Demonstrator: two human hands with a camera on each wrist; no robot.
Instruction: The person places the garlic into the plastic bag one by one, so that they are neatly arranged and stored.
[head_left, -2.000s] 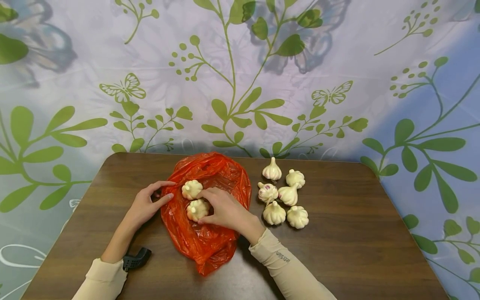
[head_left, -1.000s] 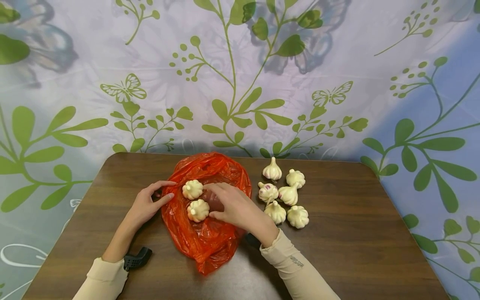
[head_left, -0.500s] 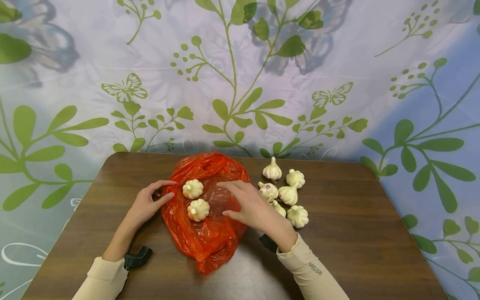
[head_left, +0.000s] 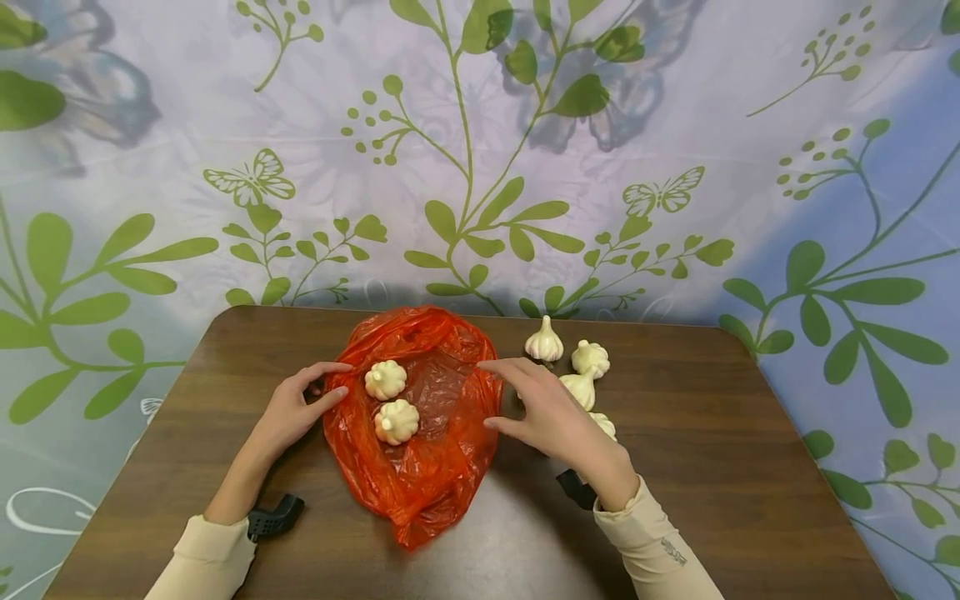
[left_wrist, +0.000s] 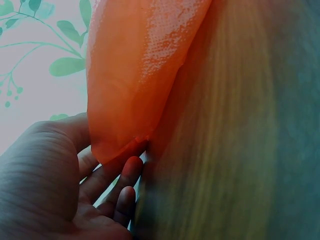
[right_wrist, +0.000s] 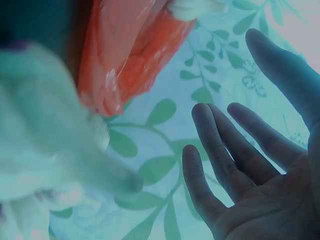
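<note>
A red plastic bag (head_left: 450, 492) lies spread on the table with its mouth facing up. Inside it sit two garlic bulbs, one at the back (head_left: 386, 380) and one nearer (head_left: 397, 422). My left hand (head_left: 288, 408) holds the bag's left rim; in the left wrist view its fingers (left_wrist: 131, 169) lie against the red film. My right hand (head_left: 551, 412) hangs over the bag's right edge, empty, thumb and fingers apart. Its spread fingers (right_wrist: 202, 112) show in the right wrist view, with a blurred garlic bulb (right_wrist: 45, 125) close by.
Several loose garlic bulbs stand right of the bag, among them one at the back (head_left: 543, 342) and one beside it (head_left: 590, 358); my right hand partly hides others. The brown table (head_left: 720, 467) meets a leaf-patterned cloth (head_left: 480, 125) at its far edge.
My right hand has drawn away from the two garlic bulbs in the bag and moved right, towards the loose bulbs. The left hand stays at the rim.
</note>
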